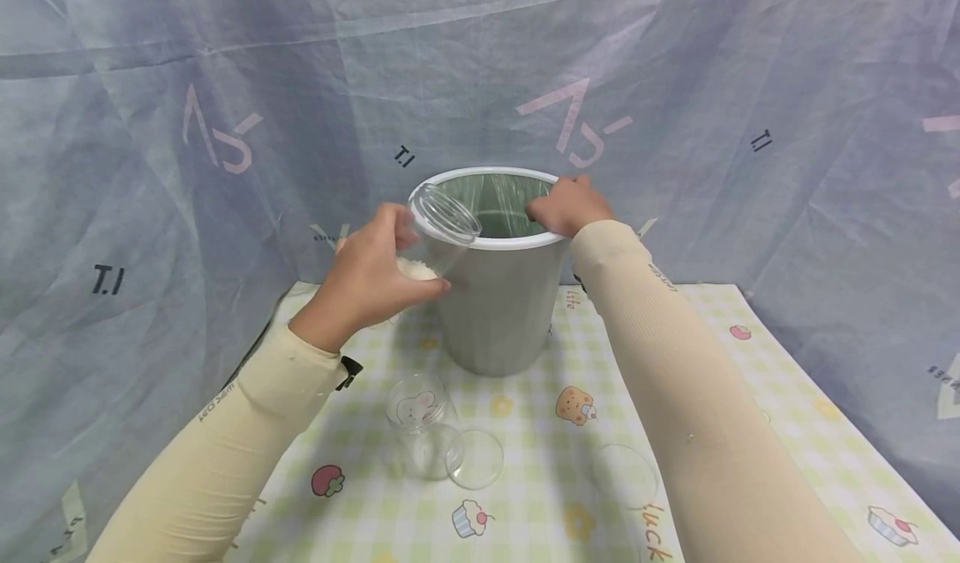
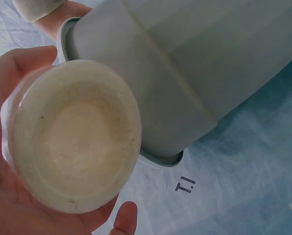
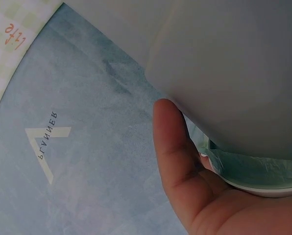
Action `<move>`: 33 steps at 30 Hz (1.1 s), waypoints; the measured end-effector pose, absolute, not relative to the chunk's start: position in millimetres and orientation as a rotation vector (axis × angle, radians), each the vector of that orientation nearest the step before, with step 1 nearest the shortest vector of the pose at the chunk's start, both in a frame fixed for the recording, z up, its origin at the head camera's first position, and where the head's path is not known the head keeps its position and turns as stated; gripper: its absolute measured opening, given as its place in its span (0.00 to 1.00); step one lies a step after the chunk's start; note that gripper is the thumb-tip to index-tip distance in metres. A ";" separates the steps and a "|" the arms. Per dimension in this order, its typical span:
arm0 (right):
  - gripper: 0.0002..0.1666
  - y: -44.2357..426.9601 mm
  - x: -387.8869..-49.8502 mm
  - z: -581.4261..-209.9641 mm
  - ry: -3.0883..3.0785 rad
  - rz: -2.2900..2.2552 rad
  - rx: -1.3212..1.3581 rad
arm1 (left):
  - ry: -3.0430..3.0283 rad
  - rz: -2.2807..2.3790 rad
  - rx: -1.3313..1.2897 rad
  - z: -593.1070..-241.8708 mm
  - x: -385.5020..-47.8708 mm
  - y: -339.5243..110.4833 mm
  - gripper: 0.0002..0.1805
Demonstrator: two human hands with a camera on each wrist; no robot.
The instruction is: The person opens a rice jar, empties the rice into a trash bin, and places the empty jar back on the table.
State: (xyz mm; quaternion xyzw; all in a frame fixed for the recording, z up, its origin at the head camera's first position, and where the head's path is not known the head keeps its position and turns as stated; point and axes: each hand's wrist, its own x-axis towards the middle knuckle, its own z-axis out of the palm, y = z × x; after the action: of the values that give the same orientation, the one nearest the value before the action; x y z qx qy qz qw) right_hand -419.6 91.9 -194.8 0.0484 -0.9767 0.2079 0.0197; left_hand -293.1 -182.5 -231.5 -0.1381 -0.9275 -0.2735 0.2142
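My left hand holds a clear plastic jar, its lidless mouth tilted toward the trash bin's rim. Whitish contents lie low in the jar; their exact kind is unclear. In the left wrist view the jar's round base faces the camera, with fingers and thumb around its side. A grey trash bin with a white rim stands on the table, lined with a greenish translucent bag. My right hand grips the rim's right side. Its thumb lies along the bin's outer wall; the other fingers are mostly hidden.
Nearer on the checked tablecloth stands another clear jar. One clear round lid lies beside it, and a second faint one lies by the right forearm. Blue-grey cloth hangs behind and at both sides.
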 end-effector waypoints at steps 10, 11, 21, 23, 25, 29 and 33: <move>0.46 92.9 -419.6 -195.0 -3.026 0.662 0.147 | -2.581 -0.718 -0.371 -220.3 -297.5 -183.5 0.47; 0.46 93.1 -419.0 -195.0 -3.029 0.663 0.147 | -2.581 -0.713 -0.371 -219.5 -297.6 -183.6 0.47; 0.47 95.1 -417.8 -192.5 -3.053 0.656 0.143 | -2.578 -0.696 -0.342 -219.4 -297.3 -185.2 0.45; 0.47 95.4 -417.7 -192.6 -3.050 0.656 0.142 | -2.585 -0.695 -0.334 -220.2 -297.2 -185.4 0.46; 0.47 95.5 -417.2 -193.1 -3.048 0.652 0.140 | -2.592 -0.694 -0.329 -220.8 -297.3 -185.9 0.47; 0.47 94.9 -417.8 -193.9 -3.050 0.644 0.139 | -2.594 -0.698 -0.323 -221.3 -298.0 -188.2 0.49; 0.47 93.4 -419.5 -194.1 -3.051 0.637 0.149 | -2.595 -0.693 -0.315 -221.7 -297.4 -190.1 0.49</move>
State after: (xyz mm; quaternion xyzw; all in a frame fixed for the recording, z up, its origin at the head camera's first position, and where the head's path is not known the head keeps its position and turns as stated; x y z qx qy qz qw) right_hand -419.5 93.4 -194.1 0.0479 -0.9777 0.2042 0.0105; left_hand -297.4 -190.1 -221.7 -0.1135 -0.9367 -0.2502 0.2169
